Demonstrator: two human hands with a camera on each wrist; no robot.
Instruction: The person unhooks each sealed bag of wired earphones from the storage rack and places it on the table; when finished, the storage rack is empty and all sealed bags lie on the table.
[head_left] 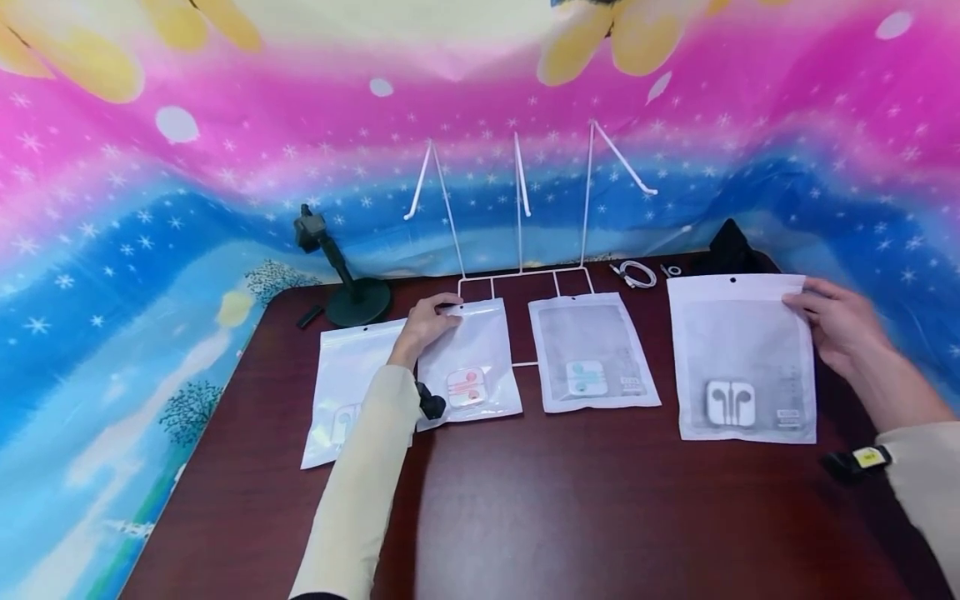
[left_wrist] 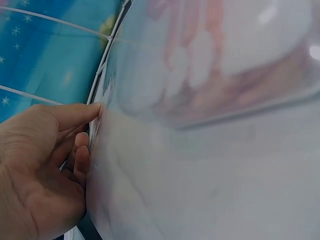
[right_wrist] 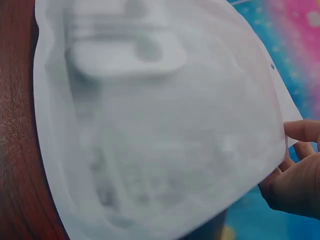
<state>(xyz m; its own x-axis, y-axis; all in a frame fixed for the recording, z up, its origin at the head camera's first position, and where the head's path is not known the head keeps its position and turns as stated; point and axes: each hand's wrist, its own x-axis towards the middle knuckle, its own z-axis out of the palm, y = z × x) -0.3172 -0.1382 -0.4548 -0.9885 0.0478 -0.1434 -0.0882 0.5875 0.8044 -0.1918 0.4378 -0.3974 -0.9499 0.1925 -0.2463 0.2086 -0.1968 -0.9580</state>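
My left hand (head_left: 426, 327) pinches the upper left edge of a translucent white zip bag (head_left: 482, 342) that shows pink earphones in a square case (head_left: 467, 387). In the left wrist view, thumb and fingers of the left hand (left_wrist: 42, 165) grip the bag's edge (left_wrist: 150, 180) up close. On the right side, my right hand (head_left: 843, 329) holds a larger-looking zip bag (head_left: 738, 333) by its upper right corner; a white earphone case (head_left: 731, 404) shows through it. The right wrist view has the right hand (right_wrist: 299, 172) pinching this bag (right_wrist: 200, 120).
Between them lies a bag with mint-green earphones (head_left: 588, 333); another white bag (head_left: 348, 358) lies under the left forearm. A white wire rack (head_left: 525, 271) with upright hooks stands behind. At the back are a dark green stand (head_left: 358, 302), a coiled white cable (head_left: 637, 275) and a black object (head_left: 729, 246).
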